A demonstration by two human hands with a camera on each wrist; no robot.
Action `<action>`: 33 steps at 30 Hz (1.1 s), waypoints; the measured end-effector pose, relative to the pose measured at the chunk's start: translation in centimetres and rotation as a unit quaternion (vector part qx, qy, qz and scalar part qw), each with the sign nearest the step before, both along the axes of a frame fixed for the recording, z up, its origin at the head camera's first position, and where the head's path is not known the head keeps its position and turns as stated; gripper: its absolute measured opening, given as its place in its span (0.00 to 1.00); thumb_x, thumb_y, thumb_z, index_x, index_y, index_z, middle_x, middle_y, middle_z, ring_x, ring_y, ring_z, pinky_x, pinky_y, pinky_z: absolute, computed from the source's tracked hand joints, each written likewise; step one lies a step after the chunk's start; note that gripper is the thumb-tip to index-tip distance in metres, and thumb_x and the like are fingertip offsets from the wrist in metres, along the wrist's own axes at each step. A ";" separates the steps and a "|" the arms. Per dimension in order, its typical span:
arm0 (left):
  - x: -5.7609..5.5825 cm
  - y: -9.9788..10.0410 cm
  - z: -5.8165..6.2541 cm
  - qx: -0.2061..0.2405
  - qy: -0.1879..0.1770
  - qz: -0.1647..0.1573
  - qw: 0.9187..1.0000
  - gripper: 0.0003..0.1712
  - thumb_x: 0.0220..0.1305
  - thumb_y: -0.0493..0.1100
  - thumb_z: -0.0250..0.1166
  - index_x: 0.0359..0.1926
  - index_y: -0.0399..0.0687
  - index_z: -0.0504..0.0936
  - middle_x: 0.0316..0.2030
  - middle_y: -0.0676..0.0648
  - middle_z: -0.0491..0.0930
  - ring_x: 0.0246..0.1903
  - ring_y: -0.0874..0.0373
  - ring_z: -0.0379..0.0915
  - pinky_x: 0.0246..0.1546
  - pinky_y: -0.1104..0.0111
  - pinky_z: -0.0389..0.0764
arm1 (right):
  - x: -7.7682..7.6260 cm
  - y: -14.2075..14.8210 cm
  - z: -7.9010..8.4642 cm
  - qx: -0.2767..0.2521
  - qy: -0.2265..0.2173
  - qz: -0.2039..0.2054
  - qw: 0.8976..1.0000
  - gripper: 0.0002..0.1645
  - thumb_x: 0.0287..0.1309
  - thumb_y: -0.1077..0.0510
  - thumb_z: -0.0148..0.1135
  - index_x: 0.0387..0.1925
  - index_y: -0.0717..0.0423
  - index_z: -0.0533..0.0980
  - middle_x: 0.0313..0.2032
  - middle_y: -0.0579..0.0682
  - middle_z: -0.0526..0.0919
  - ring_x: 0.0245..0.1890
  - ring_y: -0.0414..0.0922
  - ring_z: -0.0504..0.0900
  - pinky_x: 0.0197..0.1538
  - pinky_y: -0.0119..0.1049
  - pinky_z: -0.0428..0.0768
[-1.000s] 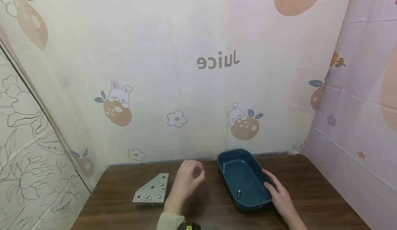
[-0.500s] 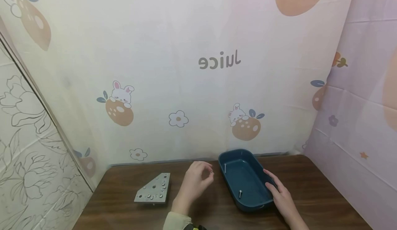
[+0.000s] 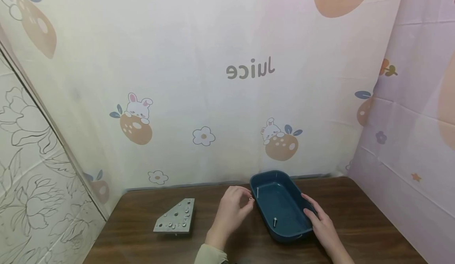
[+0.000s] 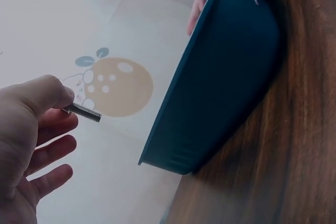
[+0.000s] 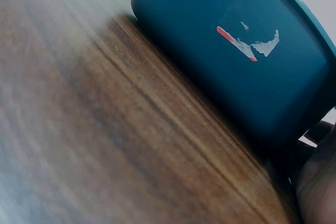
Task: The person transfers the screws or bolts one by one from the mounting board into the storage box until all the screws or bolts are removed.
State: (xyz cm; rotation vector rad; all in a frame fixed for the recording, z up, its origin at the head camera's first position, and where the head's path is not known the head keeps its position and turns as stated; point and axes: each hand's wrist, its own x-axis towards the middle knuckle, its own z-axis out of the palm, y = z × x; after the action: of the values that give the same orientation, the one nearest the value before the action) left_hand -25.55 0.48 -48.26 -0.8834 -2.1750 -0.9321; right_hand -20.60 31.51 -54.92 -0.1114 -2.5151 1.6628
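Note:
My left hand [image 3: 232,210] pinches a small threaded bolt [image 4: 86,113] between thumb and forefinger, its other fingers spread loosely in the left wrist view. That hand is just beside the left rim of a deep blue tray [image 3: 284,237]. Inside the tray are two more bolts, one bolt [image 3: 257,193] near the far left side and another bolt [image 3: 275,222] near the front. On the tray's right side, my right hand [image 3: 321,226] grips the rim. Its wrist view shows mostly the tray's outer wall [image 5: 210,45], with a torn label remnant.
Left of the hands, a grey angled metal plate [image 3: 176,215] with holes and several bolts or nuts set in it stands slightly raised on the brown wooden table [image 3: 131,220]. Behind the table hangs a patterned cloth [image 3: 213,98], close to its back edge.
The left hand has moved rightward with the bolt, from between the plate and the tray up to the tray's left rim. The right hand keeps its grip and the tray stays put.

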 end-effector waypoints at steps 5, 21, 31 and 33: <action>0.4 0.9 -0.1 -0.002 0.001 0.010 1.000 0.07 0.60 0.42 0.73 0.36 0.52 0.82 0.39 0.57 0.84 0.45 0.62 0.77 0.46 0.70 0.79 | 0.0 -0.1 0.1 0.003 -0.004 -0.002 1.000 0.35 0.76 0.37 0.45 0.78 0.39 0.56 0.78 0.54 0.54 0.77 0.63 0.47 0.66 0.75 0.50; 1.5 3.3 -0.7 -0.001 -0.049 -0.001 0.999 0.07 0.62 0.44 0.72 0.39 0.53 0.82 0.40 0.58 0.81 0.43 0.65 0.73 0.42 0.78 0.76 | 0.0 0.0 0.0 0.000 0.006 0.004 1.000 0.35 0.76 0.38 0.45 0.78 0.41 0.56 0.78 0.54 0.54 0.76 0.62 0.47 0.66 0.74 0.50; 1.9 4.0 -1.0 -0.014 -0.060 -0.002 0.998 0.06 0.63 0.46 0.72 0.39 0.54 0.83 0.40 0.58 0.81 0.42 0.67 0.73 0.41 0.79 0.75 | 0.0 0.1 -0.3 0.007 0.019 0.008 1.000 0.34 0.77 0.40 0.45 0.78 0.41 0.56 0.78 0.54 0.54 0.76 0.63 0.48 0.65 0.74 0.53; 2.0 4.0 -1.1 -0.014 -0.063 -0.001 0.998 0.06 0.63 0.46 0.72 0.39 0.54 0.83 0.40 0.59 0.81 0.42 0.66 0.73 0.41 0.78 0.76 | 0.0 0.1 -0.2 0.007 0.016 0.005 1.000 0.34 0.76 0.38 0.45 0.78 0.39 0.56 0.78 0.54 0.54 0.76 0.63 0.48 0.65 0.75 0.52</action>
State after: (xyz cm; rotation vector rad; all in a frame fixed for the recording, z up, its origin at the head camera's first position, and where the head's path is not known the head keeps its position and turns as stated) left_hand -23.60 4.52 -49.36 -0.8625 -2.2984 -0.9838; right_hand -20.62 31.63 -55.13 -0.0691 -2.5083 1.6367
